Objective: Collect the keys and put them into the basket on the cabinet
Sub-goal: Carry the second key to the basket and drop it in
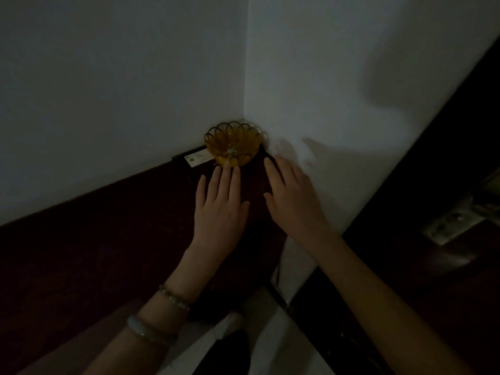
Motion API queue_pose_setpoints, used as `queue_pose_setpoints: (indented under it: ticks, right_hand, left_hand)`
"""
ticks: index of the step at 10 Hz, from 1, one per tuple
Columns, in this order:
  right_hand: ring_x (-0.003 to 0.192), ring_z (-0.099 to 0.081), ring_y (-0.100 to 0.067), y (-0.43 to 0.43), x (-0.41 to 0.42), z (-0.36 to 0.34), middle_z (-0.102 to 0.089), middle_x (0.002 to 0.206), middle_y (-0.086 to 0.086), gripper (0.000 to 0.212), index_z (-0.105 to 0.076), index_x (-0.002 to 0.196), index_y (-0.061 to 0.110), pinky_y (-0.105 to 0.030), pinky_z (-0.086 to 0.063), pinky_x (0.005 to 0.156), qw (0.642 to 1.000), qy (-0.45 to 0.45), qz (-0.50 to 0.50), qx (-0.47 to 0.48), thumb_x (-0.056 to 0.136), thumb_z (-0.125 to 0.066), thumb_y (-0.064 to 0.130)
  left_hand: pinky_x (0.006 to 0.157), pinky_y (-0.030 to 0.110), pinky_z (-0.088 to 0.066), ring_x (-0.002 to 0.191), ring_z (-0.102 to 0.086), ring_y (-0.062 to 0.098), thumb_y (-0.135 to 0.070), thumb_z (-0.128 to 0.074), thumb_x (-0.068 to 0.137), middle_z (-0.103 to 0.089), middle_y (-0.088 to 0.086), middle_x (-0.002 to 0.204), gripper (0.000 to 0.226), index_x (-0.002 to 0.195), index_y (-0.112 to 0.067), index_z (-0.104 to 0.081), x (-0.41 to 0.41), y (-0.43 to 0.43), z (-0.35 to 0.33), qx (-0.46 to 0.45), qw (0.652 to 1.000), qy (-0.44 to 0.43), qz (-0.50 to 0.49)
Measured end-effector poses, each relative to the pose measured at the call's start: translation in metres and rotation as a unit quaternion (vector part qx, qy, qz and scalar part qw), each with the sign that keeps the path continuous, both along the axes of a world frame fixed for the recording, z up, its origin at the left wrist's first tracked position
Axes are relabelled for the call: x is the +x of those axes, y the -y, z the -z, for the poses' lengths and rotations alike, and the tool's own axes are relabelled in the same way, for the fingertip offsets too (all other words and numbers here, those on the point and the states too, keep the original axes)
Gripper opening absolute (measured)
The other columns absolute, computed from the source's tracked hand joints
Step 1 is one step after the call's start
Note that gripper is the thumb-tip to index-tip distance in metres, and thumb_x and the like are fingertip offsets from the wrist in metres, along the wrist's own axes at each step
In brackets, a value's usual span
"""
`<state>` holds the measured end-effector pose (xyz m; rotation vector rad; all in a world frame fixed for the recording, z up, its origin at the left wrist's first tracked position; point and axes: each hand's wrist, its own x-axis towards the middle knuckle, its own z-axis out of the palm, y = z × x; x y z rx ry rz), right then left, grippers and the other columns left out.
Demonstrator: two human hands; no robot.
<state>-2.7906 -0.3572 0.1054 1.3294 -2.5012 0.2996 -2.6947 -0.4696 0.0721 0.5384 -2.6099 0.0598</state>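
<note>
Dim room corner: pale walls, dark maroon cabinet top, dark door at right, pale floor.

I'm getting a very dim, underexposed frame. The cabinet top is reading near-black, detail crushed. The white walls are going grey-blue, slightly brighter right of the corner. The right hand is casting a soft shadow on the wall just beside it, and a bigger diffuse one is sitting higher up. The amber basket is catching the only warm colour (small bright glint inside, unidentifiable). Edges are bowing with wide-angle distortion. Everything's looking soft and noisy.
</note>
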Motion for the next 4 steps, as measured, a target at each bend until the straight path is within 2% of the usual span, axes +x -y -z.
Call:
queue_pose_setpoints:
  ticks: [2, 4]
  right_hand:
    - [0.13, -0.033, -0.038, -0.05, 0.084, -0.012, -0.034, 0.143, -0.025, 0.067, -0.026, 0.138, 0.003, -0.046, -0.034, 0.103, 1.0, 0.006, 0.017, -0.02, 0.083, -0.062, 0.018]
    - [0.128, -0.035, -0.038, -0.08, 0.146, -0.029, -0.037, 0.141, -0.026, 0.067, -0.029, 0.136, 0.001, -0.046, -0.036, 0.101, 0.999, 0.001, 0.012, -0.042, 0.081, -0.064, 0.016]
  left_hand:
    - [0.111, 0.049, -0.019, 0.136, -0.028, 0.032, -0.032, -0.054, 0.088, -0.031, 0.019, 0.148, 0.065, 0.14, -0.003, -0.029, 0.081, -0.049, -0.017, -0.018, 1.0, 0.02, 0.008]
    - [0.111, 0.049, -0.02, 0.136, -0.029, 0.031, -0.033, -0.053, 0.088, -0.032, 0.019, 0.148, 0.065, 0.14, -0.003, -0.029, 0.144, -0.075, -0.033, -0.022, 1.0, -0.006, 0.006]
